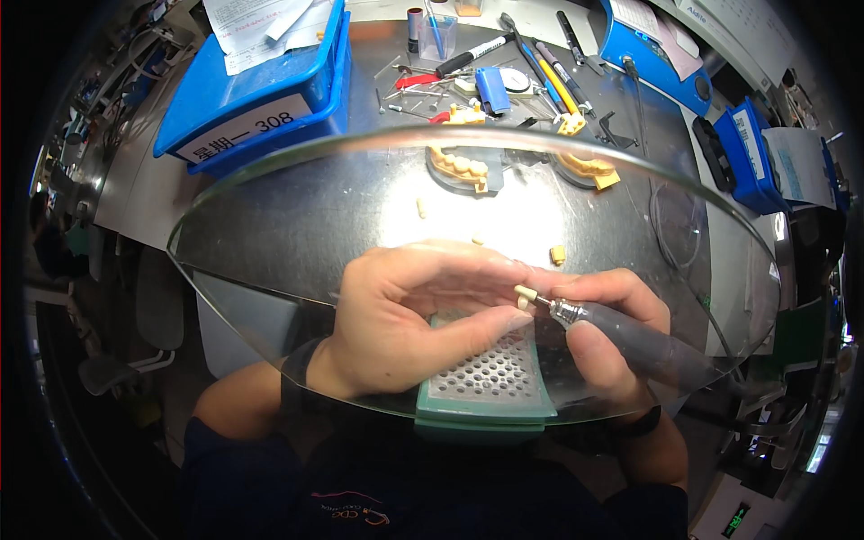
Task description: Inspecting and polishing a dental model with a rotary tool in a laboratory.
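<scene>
Behind a clear curved shield, my right hand grips a grey rotary handpiece like a pen. Its metal shank carries a pale, rod-shaped grinding tip. The fingers of my left hand are curled round, with thumb and fingertips pinched beside that tip. Between them is a small cream tooth-like piece, mostly hidden by the thumb and touching or nearly touching the tip. Both hands are above a perforated grate in a green frame. Beyond them lies a small yellow tooth-shaped block.
Two yellow dental models stand beyond the hands, with tiny pale pieces nearer. Pens and small tools clutter the back. Blue bins occupy the left. A cable runs down the right.
</scene>
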The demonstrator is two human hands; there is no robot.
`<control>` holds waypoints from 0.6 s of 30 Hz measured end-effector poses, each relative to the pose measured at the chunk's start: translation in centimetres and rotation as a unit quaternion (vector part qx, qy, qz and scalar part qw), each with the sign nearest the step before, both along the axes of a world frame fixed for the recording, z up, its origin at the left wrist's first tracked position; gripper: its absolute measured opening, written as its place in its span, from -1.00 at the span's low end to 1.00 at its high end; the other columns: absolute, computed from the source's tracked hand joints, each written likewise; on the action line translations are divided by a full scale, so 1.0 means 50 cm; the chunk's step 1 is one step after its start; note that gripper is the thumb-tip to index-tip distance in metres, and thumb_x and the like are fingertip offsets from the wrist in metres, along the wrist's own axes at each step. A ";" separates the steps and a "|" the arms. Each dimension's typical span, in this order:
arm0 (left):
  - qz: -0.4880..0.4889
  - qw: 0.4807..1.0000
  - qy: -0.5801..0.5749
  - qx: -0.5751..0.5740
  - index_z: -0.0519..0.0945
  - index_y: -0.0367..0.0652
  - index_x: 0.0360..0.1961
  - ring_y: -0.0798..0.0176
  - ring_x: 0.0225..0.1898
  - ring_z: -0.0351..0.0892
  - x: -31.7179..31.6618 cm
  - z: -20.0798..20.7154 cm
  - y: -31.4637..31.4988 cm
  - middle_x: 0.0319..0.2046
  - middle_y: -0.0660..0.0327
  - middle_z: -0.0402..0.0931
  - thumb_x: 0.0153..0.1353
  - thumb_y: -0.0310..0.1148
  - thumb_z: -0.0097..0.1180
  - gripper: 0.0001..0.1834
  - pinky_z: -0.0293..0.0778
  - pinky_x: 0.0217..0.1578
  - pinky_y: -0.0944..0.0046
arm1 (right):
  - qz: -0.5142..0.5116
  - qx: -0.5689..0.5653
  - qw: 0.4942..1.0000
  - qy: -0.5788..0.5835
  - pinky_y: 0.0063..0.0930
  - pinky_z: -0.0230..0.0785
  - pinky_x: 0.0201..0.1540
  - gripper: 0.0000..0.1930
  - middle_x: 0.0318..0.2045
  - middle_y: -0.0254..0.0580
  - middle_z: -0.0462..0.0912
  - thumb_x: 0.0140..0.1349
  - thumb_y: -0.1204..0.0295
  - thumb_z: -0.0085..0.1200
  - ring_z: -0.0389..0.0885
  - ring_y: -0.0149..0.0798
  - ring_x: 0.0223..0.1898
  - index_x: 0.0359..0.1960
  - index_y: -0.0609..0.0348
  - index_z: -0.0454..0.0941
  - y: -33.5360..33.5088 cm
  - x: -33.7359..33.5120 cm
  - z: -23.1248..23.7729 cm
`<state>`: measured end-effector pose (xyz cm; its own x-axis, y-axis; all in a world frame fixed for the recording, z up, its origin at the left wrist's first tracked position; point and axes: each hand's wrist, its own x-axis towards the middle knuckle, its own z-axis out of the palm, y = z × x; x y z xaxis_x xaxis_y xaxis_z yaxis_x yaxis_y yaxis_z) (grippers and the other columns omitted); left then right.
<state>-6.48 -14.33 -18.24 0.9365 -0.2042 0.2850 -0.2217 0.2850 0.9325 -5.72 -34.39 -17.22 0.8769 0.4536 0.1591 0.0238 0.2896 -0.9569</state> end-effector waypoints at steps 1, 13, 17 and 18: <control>0.000 1.000 0.000 0.001 0.51 -0.46 -0.16 0.18 -0.16 0.65 0.000 -0.001 0.000 -0.23 -0.09 0.61 0.02 -0.77 0.21 -0.69 0.59 -0.10 0.23 | 0.001 0.002 1.000 -0.009 -0.25 0.34 0.18 -0.72 -0.01 0.30 0.54 0.15 0.61 0.03 0.54 -0.07 0.08 -0.09 0.47 0.43 0.001 0.000 0.001; -0.011 1.000 -0.013 0.003 0.49 -0.46 -0.14 0.18 -0.13 0.64 0.004 -0.005 0.006 -0.21 -0.08 0.60 0.04 -0.75 0.21 -0.68 0.57 -0.05 0.20 | -0.002 0.004 0.999 -0.034 -0.24 0.35 0.18 -0.73 -0.03 0.32 0.55 0.12 0.63 0.02 0.54 -0.02 0.08 -0.11 0.46 0.43 0.004 0.000 -0.004; -0.012 1.000 -0.020 0.010 0.49 -0.46 -0.14 0.18 -0.14 0.64 0.004 -0.003 0.005 -0.21 -0.08 0.60 0.04 -0.75 0.21 -0.68 0.57 -0.05 0.21 | -0.006 -0.003 1.000 -0.028 -0.25 0.35 0.18 -0.73 -0.03 0.32 0.55 0.12 0.64 0.01 0.54 -0.02 0.07 -0.11 0.45 0.43 0.001 0.002 0.000; -0.014 1.000 -0.015 -0.002 0.49 -0.46 -0.14 0.18 -0.14 0.64 0.004 -0.002 0.004 -0.21 -0.08 0.60 0.04 -0.75 0.21 -0.68 0.57 -0.05 0.21 | -0.004 -0.004 1.000 -0.027 -0.25 0.35 0.18 -0.73 -0.03 0.32 0.55 0.12 0.64 0.01 0.54 -0.02 0.07 -0.11 0.45 0.43 0.001 0.003 0.000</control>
<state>-6.30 -14.13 -18.36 0.9217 -0.2283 0.3136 -0.2412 0.2959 0.9243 -5.57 -34.36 -17.22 0.8713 0.4472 0.2022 0.0771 0.2822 -0.9563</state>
